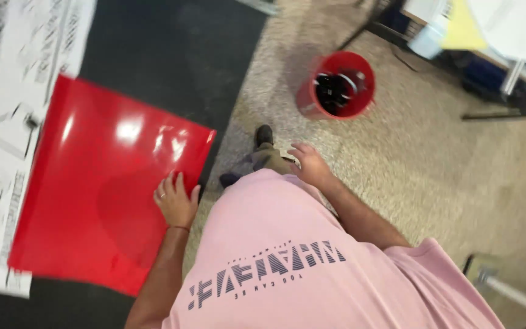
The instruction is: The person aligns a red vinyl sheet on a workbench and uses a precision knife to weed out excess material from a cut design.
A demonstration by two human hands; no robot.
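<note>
A glossy red sheet [98, 183] lies on a dark tabletop [171, 55] at the left, partly over a white printed paper [7, 91]. My left hand [176, 201] rests flat on the red sheet's right edge, fingers spread, a ring on one finger and a thin band at the wrist. My right hand [310, 164] hangs free beside my hip over the carpet, fingers loosely apart, holding nothing. My pink shirt fills the lower middle of the view, and one dark shoe [263, 134] shows below it.
A red bucket [338, 85] with dark items inside stands on the beige carpet ahead. A desk with blue parts, yellow and white papers [464, 27] sits at the top right. A metal bar [512, 292] crosses the lower right corner.
</note>
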